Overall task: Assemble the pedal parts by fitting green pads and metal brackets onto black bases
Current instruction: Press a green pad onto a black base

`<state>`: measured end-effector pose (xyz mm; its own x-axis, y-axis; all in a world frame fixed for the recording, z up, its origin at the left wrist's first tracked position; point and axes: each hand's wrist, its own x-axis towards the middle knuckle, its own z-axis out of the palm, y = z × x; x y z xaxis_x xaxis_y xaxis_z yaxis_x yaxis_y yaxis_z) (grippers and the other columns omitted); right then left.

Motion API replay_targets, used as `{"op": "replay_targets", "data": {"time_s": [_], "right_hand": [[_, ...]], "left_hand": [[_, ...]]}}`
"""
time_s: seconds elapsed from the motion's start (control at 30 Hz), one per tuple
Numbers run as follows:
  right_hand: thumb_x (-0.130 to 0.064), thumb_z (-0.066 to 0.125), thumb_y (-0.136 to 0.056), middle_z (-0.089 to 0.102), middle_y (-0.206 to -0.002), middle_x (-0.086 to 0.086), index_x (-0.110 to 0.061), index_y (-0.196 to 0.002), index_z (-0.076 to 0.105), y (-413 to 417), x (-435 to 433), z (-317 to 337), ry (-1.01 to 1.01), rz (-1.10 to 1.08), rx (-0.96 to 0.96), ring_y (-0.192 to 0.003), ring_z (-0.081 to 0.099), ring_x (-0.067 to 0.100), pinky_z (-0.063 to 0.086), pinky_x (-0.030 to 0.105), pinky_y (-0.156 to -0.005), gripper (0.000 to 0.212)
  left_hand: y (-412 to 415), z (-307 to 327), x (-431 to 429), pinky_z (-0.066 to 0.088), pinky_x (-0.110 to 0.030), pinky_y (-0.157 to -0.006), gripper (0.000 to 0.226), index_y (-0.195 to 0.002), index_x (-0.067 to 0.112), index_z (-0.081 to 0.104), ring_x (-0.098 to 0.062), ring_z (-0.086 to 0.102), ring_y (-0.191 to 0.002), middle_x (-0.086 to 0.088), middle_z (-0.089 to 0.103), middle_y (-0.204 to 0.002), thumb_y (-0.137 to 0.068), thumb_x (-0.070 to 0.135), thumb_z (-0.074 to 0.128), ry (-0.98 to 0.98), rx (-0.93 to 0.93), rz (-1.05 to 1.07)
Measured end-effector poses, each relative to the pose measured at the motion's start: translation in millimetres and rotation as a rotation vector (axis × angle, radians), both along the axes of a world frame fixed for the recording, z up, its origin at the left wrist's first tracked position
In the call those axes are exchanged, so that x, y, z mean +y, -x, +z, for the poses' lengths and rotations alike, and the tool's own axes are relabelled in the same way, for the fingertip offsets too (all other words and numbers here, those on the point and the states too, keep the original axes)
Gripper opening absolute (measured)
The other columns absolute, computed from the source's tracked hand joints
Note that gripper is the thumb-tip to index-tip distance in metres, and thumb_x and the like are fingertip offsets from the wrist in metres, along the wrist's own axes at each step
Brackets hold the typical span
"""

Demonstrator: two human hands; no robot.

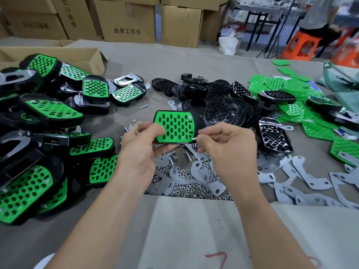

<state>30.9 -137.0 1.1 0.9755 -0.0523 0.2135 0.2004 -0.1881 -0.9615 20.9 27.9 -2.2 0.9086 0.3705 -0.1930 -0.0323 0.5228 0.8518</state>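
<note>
Observation from the head camera, logged from the remote station.

1. The left hand grips the pedal by its left end, fingers curled beneath and thumb laid on the face. I see it raised above the counter, just above centre of view.
2. The pedal consists of a green pad seated in a black base; the base shows as a dark rim at the pad's 2 o'clock side.
3. The right hand pinches a small bright screw between thumb and forefinger, at the pad's 4 o'clock corner. I cannot tell whether the screw has entered a hole.
4. The two hands are close together, one at each end of the pedal, and do not touch.
5. At 9 o'clock lies a heap of finished pedals, green faces mostly up.
6. At 1 o'clock is a pile of bare black bases; beyond it, at 2 o'clock, loose green pads.
7. At 4 o'clock, flat metal brackets are scattered on the counter.
8. Directly under the hands, at 6 o'clock, lies a spread of small nuts mixed with further brackets.
9. Cardboard boxes stand stacked at 12 o'clock; an orange stool stands at 1 o'clock, off the counter.
</note>
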Motion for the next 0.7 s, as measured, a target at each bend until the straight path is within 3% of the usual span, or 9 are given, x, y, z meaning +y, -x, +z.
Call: {"op": "replay_targets", "data": {"time_s": [0.13, 0.23, 0.3, 0.37, 0.4, 0.53, 0.63, 0.7], "right_hand": [[-0.008, 0.08, -0.079, 0.072, -0.063, -0.013, -0.032, -0.073, 0.075, 0.8, 3.7, -3.5, 0.133, -0.069, -0.071, -0.059, 0.071, 0.009, 0.059, 0.025, -0.057, 0.026], [-0.013, 0.08, -0.08, 0.067, -0.068, -0.027, -0.035, -0.083, 0.071, 5.9, 10.7, -3.9, 0.299, -0.122, -0.186, -0.063, 0.067, -0.002, 0.055, 0.017, -0.062, 0.023], [-0.016, 0.078, -0.082, 0.066, -0.074, -0.028, -0.038, -0.092, 0.067, 8.7, 16.8, -3.8, 0.355, -0.129, -0.218, -0.063, 0.066, 0.003, 0.057, 0.025, -0.066, 0.027], [-0.018, 0.077, -0.082, 0.067, -0.077, -0.025, -0.033, -0.089, 0.068, 8.6, 19.3, -4.0, 0.377, -0.126, -0.205, -0.062, 0.066, 0.009, 0.059, 0.036, -0.068, 0.02], [-0.017, 0.078, -0.081, 0.067, -0.077, -0.025, -0.03, -0.083, 0.07, 8.3, 19.3, -3.9, 0.38, -0.124, -0.192, -0.061, 0.066, 0.009, 0.059, 0.036, -0.068, 0.016], [-0.014, 0.082, -0.077, 0.067, -0.067, -0.024, -0.027, -0.071, 0.075, 8.6, 14.9, -0.5, 0.362, -0.072, -0.129, -0.059, 0.063, 0.004, 0.054, 0.023, -0.061, 0.016], [-0.018, 0.088, -0.066, 0.061, -0.055, -0.015, -0.03, -0.072, 0.076, 8.1, 11.8, 1.8, 0.16, -0.034, -0.092, -0.047, 0.051, 0.003, 0.042, 0.018, -0.047, 0.018], [-0.021, 0.091, -0.059, 0.054, -0.059, -0.013, -0.029, -0.078, 0.071, 7.1, 10.7, 1.5, 0.022, -0.09, -0.051, -0.05, 0.045, 0.001, 0.038, 0.015, -0.048, 0.029]], "left_hand": [[2.2, -1.6, -1.7, 0.06, -0.03, -0.051, 0.03, -0.079, 0.014, 0.049, -0.035, 0.077, -0.08, -0.009, 0.076, -0.079, -0.089, -0.012, 0.061, -0.088, -0.033, 0.006], [4.5, -1.0, -4.9, 0.065, -0.04, -0.058, 0.031, -0.079, 0.017, 0.05, -0.036, 0.077, -0.083, -0.009, 0.075, -0.081, -0.079, -0.007, 0.069, -0.175, -0.074, 0.015], [5.1, -0.7, -4.0, 0.065, -0.041, -0.058, 0.027, -0.08, 0.017, 0.052, -0.031, 0.077, -0.079, -0.007, 0.073, -0.08, -0.071, 0.0, 0.071, -0.206, -0.092, 0.02], [5.4, -1.7, -2.4, 0.063, -0.036, -0.054, 0.029, -0.081, 0.017, 0.052, -0.028, 0.077, -0.075, -0.006, 0.074, -0.079, -0.077, -0.004, 0.07, -0.188, -0.09, 0.026], [5.6, -2.7, -1.5, 0.062, -0.034, -0.052, 0.03, -0.082, 0.017, 0.052, -0.028, 0.077, -0.074, -0.007, 0.075, -0.079, -0.082, -0.008, 0.067, -0.164, -0.08, 0.025], [7.3, -5.5, -0.5, 0.063, -0.034, -0.058, 0.026, -0.084, 0.014, 0.05, -0.025, 0.077, -0.07, -0.005, 0.076, -0.077, -0.091, -0.009, 0.059, -0.044, -0.051, -0.034], [7.0, -6.2, -0.7, 0.064, -0.03, -0.057, 0.013, -0.095, 0.008, 0.052, -0.025, 0.077, -0.074, -0.012, 0.077, -0.088, -0.094, -0.004, 0.055, 0.061, -0.049, -0.122], [6.4, -5.5, -2.7, 0.061, -0.027, -0.052, 0.013, -0.092, 0.009, 0.051, -0.025, 0.077, -0.073, -0.012, 0.077, -0.088, -0.095, -0.004, 0.055, 0.075, -0.062, -0.145]]}}
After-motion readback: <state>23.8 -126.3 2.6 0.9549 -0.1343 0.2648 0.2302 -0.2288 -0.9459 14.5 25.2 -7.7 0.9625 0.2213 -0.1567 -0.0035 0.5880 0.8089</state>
